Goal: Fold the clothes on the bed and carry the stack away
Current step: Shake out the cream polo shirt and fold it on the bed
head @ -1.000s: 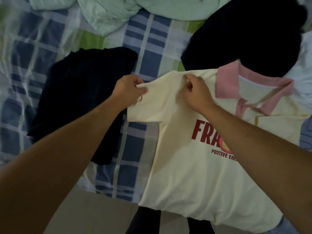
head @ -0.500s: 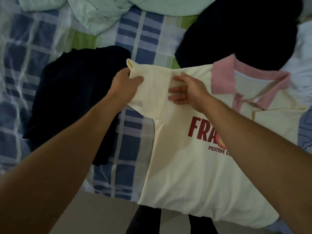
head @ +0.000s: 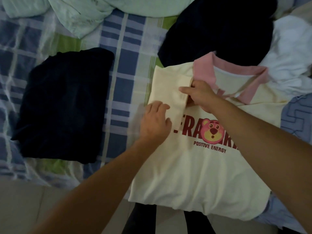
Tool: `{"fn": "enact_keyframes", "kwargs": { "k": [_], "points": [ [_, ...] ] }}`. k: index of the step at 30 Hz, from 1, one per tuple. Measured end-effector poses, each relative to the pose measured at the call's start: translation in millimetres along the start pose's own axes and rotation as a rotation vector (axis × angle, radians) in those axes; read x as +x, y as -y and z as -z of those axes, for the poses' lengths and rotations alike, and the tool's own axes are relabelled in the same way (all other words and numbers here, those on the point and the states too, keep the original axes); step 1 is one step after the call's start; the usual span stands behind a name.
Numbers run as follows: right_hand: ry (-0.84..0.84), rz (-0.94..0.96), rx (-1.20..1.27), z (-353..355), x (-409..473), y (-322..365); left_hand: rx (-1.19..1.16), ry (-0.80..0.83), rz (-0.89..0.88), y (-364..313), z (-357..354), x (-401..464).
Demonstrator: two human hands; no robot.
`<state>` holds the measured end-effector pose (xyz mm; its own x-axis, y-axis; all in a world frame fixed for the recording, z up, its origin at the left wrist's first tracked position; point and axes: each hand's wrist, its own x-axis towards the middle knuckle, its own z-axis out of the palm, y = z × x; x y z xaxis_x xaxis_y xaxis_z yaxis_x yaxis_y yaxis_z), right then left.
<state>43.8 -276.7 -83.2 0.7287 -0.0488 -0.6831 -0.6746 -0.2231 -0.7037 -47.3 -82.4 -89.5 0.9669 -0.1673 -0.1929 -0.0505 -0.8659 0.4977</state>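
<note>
A cream polo shirt [head: 194,174] with a pink collar and a red bear print lies face up at the bed's near edge. Its left sleeve [head: 168,88] is folded inward over the chest. My right hand [head: 200,95] pinches the sleeve's hem near the collar. My left hand [head: 156,122] rests flat on the shirt's left side, just below the folded sleeve, with fingers spread. A folded dark navy garment [head: 65,105] lies to the left on the plaid bedsheet [head: 125,48].
Another dark garment [head: 219,29] lies heaped behind the shirt. White cloth [head: 290,61] is bunched at the right, a pale green blanket [head: 94,12] at the back. The bed's near edge and tiled floor [head: 25,208] are below left; dark trouser legs [head: 143,218] show under the shirt's hem.
The sleeve that both hands held out to the left has been folded inward onto the chest. My left hand let go of it and now presses flat on the shirt.
</note>
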Motion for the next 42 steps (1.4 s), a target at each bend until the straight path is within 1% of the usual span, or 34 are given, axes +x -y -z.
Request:
{"fn": "enact_keyframes", "kwargs": {
  "k": [2, 4, 7, 9, 10, 11, 13, 14, 15, 17, 19, 20, 22, 24, 25, 27, 30, 32, 35, 38, 40, 42],
  "points": [
    [-0.075, 0.009, -0.037, 1, 2, -5, 0.109, 0.019, -0.049, 18, -5, -7],
    [-0.093, -0.032, -0.003, 3, 1, -11, 0.201, 0.056, -0.091, 34, -8, -14],
    [-0.124, -0.100, 0.032, 8, -11, -25, 0.249, 0.100, -0.138, 47, -11, -20],
    [-0.148, -0.136, 0.019, 8, -21, -32, 0.271, 0.091, -0.171, 51, -12, -23],
    [-0.185, -0.130, -0.034, 7, -25, -33, 0.282, 0.081, -0.184, 52, -12, -24],
    [-0.251, -0.090, -0.167, 7, -26, -34, 0.289, 0.072, -0.197, 52, -12, -24],
    [-0.468, 0.097, -0.503, 4, -30, -32, 0.281, 0.058, -0.226, 52, -12, -23],
    [-0.551, 0.226, -0.592, 1, -34, -27, 0.270, 0.050, -0.240, 52, -12, -23],
    [-0.590, 0.363, -0.640, -5, -38, -20, 0.259, 0.041, -0.252, 52, -12, -22],
    [-0.571, 0.581, -0.733, -18, -39, -4, 0.234, 0.020, -0.278, 54, -13, -22],
    [-0.472, 0.653, -0.823, -33, -30, 13, 0.206, 0.007, -0.318, 58, -15, -20],
    [-0.401, 0.633, -0.839, -42, -22, 23, 0.190, 0.005, -0.339, 60, -15, -18],
    [-0.264, 0.513, -0.810, -59, -3, 42, 0.120, 0.016, -0.362, 65, -13, -15],
    [-0.195, 0.389, -0.777, -66, 21, 54, 0.011, 0.024, -0.380, 67, -13, -14],
    [-0.178, 0.358, -0.760, -66, 34, 58, -0.031, 0.011, -0.399, 67, -14, -16],
    [-0.134, 0.345, -0.703, -62, 51, 61, -0.068, -0.006, -0.426, 69, -15, -19],
    [-0.074, 0.368, -0.615, -55, 52, 55, -0.031, 0.062, -0.410, 76, -16, -21],
    [-0.119, 0.412, -0.638, -55, 43, 45, 0.044, 0.128, -0.394, 80, -19, -21],
    [-0.221, 0.474, -0.910, -46, 22, 23, 0.158, 0.165, -0.403, 83, -26, -20],
    [-0.256, 0.417, -1.136, -34, -2, 8, 0.246, 0.152, -0.432, 84, -32, -17],
    [-0.302, 0.413, -1.189, -24, -10, 6, 0.304, 0.147, -0.454, 84, -36, -16],
    [-0.386, 0.465, -1.166, -17, -18, 7, 0.354, 0.158, -0.463, 83, -38, -16]
  ]
}}
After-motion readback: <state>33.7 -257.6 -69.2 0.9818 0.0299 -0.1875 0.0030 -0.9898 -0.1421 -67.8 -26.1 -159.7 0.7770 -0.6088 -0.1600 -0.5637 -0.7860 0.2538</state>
